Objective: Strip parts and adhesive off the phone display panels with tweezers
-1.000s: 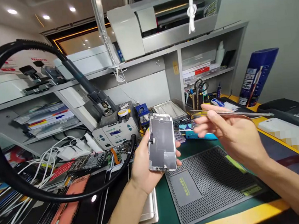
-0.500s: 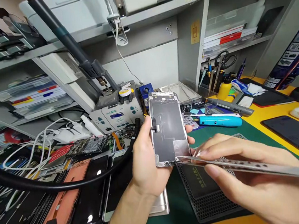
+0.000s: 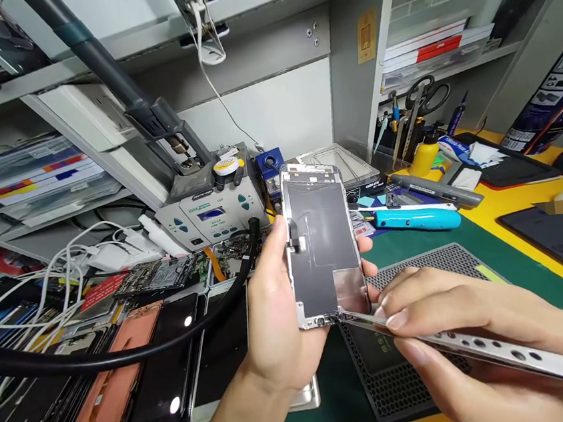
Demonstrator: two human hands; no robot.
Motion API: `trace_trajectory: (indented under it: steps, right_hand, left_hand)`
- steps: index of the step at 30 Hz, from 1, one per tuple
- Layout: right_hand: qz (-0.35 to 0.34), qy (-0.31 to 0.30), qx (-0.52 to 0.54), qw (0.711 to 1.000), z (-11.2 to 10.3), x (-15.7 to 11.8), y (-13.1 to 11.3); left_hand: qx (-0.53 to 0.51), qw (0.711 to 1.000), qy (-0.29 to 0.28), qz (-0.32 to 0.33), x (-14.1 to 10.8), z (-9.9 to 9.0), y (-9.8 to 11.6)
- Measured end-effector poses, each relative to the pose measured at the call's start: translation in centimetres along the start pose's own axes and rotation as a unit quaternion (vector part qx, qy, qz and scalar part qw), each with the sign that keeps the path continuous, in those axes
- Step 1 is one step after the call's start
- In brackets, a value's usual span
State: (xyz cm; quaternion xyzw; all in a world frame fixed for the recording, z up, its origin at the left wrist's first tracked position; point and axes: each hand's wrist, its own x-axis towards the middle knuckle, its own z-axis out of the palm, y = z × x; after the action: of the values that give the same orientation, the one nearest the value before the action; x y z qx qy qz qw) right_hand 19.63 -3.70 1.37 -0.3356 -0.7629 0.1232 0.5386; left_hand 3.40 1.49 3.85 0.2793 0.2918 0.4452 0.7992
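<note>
A phone screen assembly point(image 3: 315, 248), its dark back facing me, is held upright in my left hand point(image 3: 277, 312), with the thumb along its left edge and fingertips showing past its right edge. Metal tweezers point(image 3: 507, 350) are pinched between the thumb and fingers of my right hand point(image 3: 475, 331). Their tips meet the bottom edge of the assembly, near a silvery patch at its lower right. Whether the tips grip a small part there is too small to tell. A black perforated mat point(image 3: 395, 387) lies beneath my right hand.
Phones and housings, including a salmon-coloured one point(image 3: 113, 383), lie at left. A thick black hose point(image 3: 125, 355) crosses in front of them. Behind stands a grey control unit point(image 3: 211, 211). A turquoise tool point(image 3: 418, 219) and a yellow bottle point(image 3: 425, 155) are at right.
The view has shifted slightly and come a little closer. The tweezers have turned so their holed flat side shows more, with their tips still at the assembly's bottom edge.
</note>
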Motion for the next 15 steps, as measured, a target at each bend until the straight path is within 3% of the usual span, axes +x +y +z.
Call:
trace_trajectory:
  steps: [15]
  right_hand:
    - [-0.021,-0.024,-0.019,0.999,-0.18,0.19,0.00]
  left_hand:
    - [0.003,1.000,-0.009,-0.002,-0.17,0.08,0.01]
